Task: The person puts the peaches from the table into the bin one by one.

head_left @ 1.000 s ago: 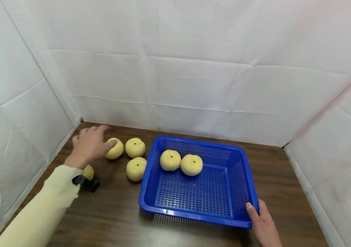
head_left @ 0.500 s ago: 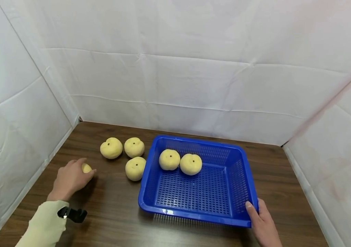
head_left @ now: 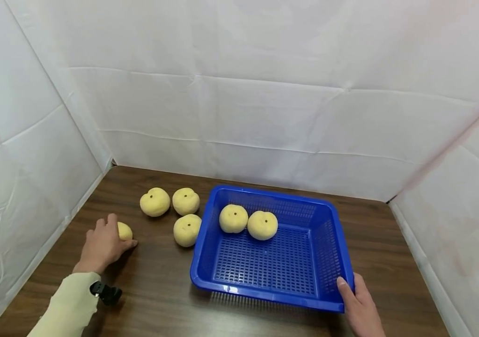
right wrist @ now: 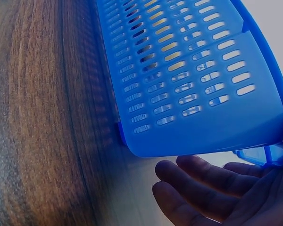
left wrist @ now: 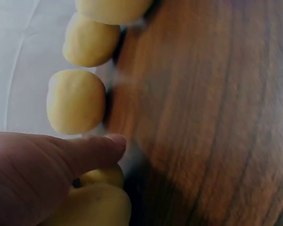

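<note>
At the left of the table, my left hand (head_left: 102, 245) curls round a yellow peach (head_left: 124, 231), its thumb along the near right side. The left wrist view shows this peach (left wrist: 96, 207) low down, partly hidden by a finger. Three more yellow peaches stand behind and to the right: one at the rear left (head_left: 155, 202), another beside it (head_left: 186, 201) and a third against the basket's left side (head_left: 187, 230). My right hand (head_left: 361, 306) grips the near right corner of a blue plastic basket (head_left: 264, 299), thumb over the rim and fingers outside. Two yellow peaches (head_left: 233, 218) sit inside.
The brown wood-grain table (head_left: 151, 299) ends at white cloth walls (head_left: 273, 117) at the back and both sides. A black strap device (head_left: 106, 292) is worn on the left wrist, over a pale yellow sleeve (head_left: 68, 304).
My left hand has gone from the rear-left peach down to the nearer left peach, its fingers now round it. My right hand and the basket stay in place.
</note>
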`<state>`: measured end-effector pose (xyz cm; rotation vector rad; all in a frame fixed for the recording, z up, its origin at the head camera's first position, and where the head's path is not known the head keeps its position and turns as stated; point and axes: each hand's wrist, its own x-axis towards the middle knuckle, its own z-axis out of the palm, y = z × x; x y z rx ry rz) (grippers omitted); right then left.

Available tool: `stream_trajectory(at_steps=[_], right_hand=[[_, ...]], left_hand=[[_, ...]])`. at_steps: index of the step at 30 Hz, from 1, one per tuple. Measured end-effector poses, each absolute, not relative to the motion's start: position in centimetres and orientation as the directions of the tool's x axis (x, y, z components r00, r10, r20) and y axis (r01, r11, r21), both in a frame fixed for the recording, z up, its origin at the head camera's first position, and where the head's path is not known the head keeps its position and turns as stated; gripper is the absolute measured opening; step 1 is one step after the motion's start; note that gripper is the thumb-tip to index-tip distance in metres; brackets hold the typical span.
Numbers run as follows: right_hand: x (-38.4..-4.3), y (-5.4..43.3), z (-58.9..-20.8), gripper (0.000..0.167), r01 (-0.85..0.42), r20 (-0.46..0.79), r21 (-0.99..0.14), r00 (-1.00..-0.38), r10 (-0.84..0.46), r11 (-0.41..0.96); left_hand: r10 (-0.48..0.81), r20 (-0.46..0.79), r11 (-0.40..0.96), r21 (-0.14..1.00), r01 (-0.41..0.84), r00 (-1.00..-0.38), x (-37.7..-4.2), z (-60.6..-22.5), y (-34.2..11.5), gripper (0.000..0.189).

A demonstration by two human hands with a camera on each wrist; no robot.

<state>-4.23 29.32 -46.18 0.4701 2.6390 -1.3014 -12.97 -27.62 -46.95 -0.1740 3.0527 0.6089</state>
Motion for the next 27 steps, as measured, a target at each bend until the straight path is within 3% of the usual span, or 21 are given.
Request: stream_trajectory(at_steps=[11,17,27], right_hand=[[-4.4,29.4,-46.4,0.066,0.384,-0.331,-0.741,-0.923,0.198,0.551],[-4.5,29.4,-46.4,0.068,0.395,-0.345,-0.743,-0.918,0.196,0.54],[-4.6,29.3,-46.2,0.071,0.429,-0.381,-0.74,-0.902,0.203,0.519]], left_hand=[[-0.183,0.042,0.904,0.401,-0.151,-0.982,-12.4,-47.5,-27.4,0.071],[-0.262,-0.041,0.875,0.411,-0.256,-0.964,-12.8,-47.6,-26.9,0.076],[-0.331,-0.032,0.865,0.39,-0.317,-0.943,-13.3,-47.5,-26.7,0.071]])
